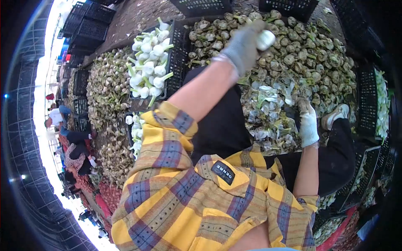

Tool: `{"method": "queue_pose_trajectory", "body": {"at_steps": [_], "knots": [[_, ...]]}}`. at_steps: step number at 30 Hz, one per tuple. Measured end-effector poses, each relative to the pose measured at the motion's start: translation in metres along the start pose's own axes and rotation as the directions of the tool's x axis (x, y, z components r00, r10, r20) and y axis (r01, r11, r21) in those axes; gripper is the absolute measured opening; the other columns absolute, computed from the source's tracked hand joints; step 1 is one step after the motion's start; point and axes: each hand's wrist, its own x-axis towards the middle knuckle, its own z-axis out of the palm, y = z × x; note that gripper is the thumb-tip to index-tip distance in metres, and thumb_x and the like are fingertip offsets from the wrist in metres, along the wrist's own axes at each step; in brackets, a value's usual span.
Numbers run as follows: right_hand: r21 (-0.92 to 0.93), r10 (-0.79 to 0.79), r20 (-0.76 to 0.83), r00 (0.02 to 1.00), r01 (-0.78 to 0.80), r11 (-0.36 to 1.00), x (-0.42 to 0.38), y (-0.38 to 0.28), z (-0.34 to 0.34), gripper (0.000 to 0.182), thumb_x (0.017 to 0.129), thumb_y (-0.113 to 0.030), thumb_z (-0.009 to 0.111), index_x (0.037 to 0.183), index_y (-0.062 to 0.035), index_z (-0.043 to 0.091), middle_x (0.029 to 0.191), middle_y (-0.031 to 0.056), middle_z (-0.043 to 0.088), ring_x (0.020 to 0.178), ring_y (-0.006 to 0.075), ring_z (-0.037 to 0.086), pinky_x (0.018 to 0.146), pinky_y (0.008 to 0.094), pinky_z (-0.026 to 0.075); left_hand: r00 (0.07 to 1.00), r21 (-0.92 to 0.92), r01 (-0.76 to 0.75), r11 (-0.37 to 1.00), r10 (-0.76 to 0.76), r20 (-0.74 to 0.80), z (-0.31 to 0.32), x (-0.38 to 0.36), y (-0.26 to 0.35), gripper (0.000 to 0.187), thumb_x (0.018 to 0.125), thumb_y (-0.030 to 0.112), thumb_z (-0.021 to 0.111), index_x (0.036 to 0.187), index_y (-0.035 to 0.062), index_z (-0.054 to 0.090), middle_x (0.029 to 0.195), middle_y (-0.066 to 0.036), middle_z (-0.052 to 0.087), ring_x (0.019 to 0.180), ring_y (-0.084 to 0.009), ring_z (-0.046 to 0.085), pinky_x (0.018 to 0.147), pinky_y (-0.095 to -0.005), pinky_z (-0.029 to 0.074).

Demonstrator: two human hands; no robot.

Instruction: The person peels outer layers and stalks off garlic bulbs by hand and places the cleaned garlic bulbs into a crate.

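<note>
A clean white garlic bulb is in my left hand, which wears a grey-white glove and reaches out over a heap of unpeeled garlic bulbs. Some motion blur softens this hand. My right hand, in a pale glove with dirt-stained fingers, is low beside loose garlic skins. Its fingers look curled, and whatever they hold is hidden. Left of my left forearm stands a black crate full of trimmed white garlic bulbs with short green stems.
More black crates stand at the back and on the right. A second garlic pile spreads along the left. Several people sit at far left, one in a white top. My shoe rests right of the skins.
</note>
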Motion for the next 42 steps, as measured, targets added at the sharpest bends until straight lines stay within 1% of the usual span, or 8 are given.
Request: {"method": "queue_pose_trajectory", "body": {"at_steps": [2, 4, 7, 17, 22, 29, 33, 42], "knots": [[-0.067, -0.011, -0.015, 1.0, 0.01, 0.998, 0.004, 0.011, -0.001, 0.029, 0.093, -0.022, 0.047, 0.107, 0.0028, 0.055, 0.096, 0.0091, 0.061, 0.082, 0.0184, 0.063, 0.069, 0.0307, 0.052, 0.956, 0.553, -0.287, 0.782, 0.275, 0.105, -0.041, -0.014, 0.035, 0.038, 0.077, -0.006, 0.061, 0.112, 0.0069, 0.054, 0.102, -0.007, 0.06, 0.095, -0.0172, 0.059, 0.082, -0.0306, 0.052], [-0.017, 0.068, 0.0, 0.998, -0.068, 0.998, 0.0, 0.006, 0.005, 0.032, 0.093, -0.023, 0.048, 0.11, 0.0024, 0.055, 0.102, 0.01, 0.061, 0.088, 0.0191, 0.062, 0.077, 0.0308, 0.051, 0.814, 0.943, -0.226, -0.245, 0.484, 0.321, -0.085, -0.035, 0.07, 0.042, 0.077, -0.007, 0.061, 0.115, 0.0077, 0.053, 0.11, -0.012, 0.06, 0.099, -0.0207, 0.058, 0.087, -0.0292, 0.049], [-0.344, 0.107, -0.012, 0.994, -0.104, 0.933, 0.01, 0.03, -0.004, 0.028, 0.092, -0.02, 0.047, 0.107, 0.0014, 0.056, 0.097, 0.0067, 0.06, 0.087, 0.0138, 0.057, 0.075, 0.0263, 0.047, 0.781, 0.644, 0.069, 0.762, 0.36, -0.51, -0.151, -0.054, 0.074, 0.061, 0.081, 0.039, 0.062, 0.122, -0.0037, 0.048, 0.107, -0.014, 0.059, 0.097, -0.0186, 0.055, 0.085, -0.0277, 0.042], [-0.658, 0.151, -0.007, 0.989, -0.118, 0.744, 0.017, 0.06, 0.001, 0.03, 0.093, -0.024, 0.047, 0.108, -0.0001, 0.058, 0.086, -0.0006, 0.056, 0.075, 0.0082, 0.048, 0.07, 0.0233, 0.042, 0.618, 0.895, 0.371, -0.249, 0.785, -0.038, -0.271, -0.09, 0.056, 0.046, 0.076, 0.036, 0.065, 0.114, 0.0102, 0.058, 0.121, -0.019, 0.05, 0.115, -0.0343, 0.044, 0.098, -0.0405, 0.034], [-0.665, 0.135, -0.002, 0.991, -0.102, 0.74, 0.022, 0.07, 0.005, 0.032, 0.093, -0.024, 0.048, 0.11, 0.0008, 0.057, 0.088, 0.0006, 0.056, 0.078, 0.0079, 0.048, 0.072, 0.0229, 0.041, 0.771, 0.994, -0.11, -0.01, 0.631, 0.092, -0.229, -0.042, -0.023, 0.029, 0.076, 0.016, 0.065, 0.104, 0.0074, 0.06, 0.104, -0.014, 0.06, 0.1, -0.0301, 0.055, 0.09, -0.0382, 0.042], [-0.869, 0.086, -0.101, 0.991, -0.13, 0.478, 0.02, 0.075, 0.004, 0.048, 0.091, -0.039, 0.049, 0.114, 0.0032, 0.052, 0.105, 0.0233, 0.058, 0.098, 0.034, 0.057, 0.086, 0.0376, 0.043, 0.851, 0.945, 0.313, 0.093, 0.414, -0.323, -0.258, 0.039, -0.113, 0.034, 0.079, 0.026, 0.058, 0.111, 0.0141, 0.058, 0.116, -0.013, 0.056, 0.11, -0.0342, 0.049, 0.094, -0.0399, 0.039], [-0.758, 0.259, -0.129, 0.957, -0.264, 0.596, 0.027, 0.081, 0.002, 0.039, 0.09, -0.023, 0.054, 0.117, 0.0051, 0.05, 0.093, 0.0046, 0.058, 0.073, 0.0091, 0.046, 0.064, 0.0235, 0.041, 0.864, 0.904, 0.406, -0.133, 0.379, -0.332, -0.289, 0.092, -0.129, 0.039, 0.08, 0.024, 0.055, 0.119, 0.017, 0.052, 0.128, -0.011, 0.048, 0.116, -0.0325, 0.046, 0.097, -0.0417, 0.038], [-0.458, 0.399, -0.101, 0.911, -0.399, 0.794, 0.074, 0.103, -0.001, 0.046, 0.076, 0.009, 0.033, 0.119, 0.0031, 0.051, 0.107, 0.009, 0.058, 0.091, 0.0134, 0.054, 0.079, 0.0236, 0.044, 0.916, 0.909, 0.399, -0.124, 0.112, -0.386, -0.274, 0.098, -0.093, 0.019, 0.079, 0.012, 0.055, 0.092, 0.0097, 0.068, 0.09, -0.014, 0.066, 0.084, -0.03, 0.065, 0.072, -0.0383, 0.052]]}}
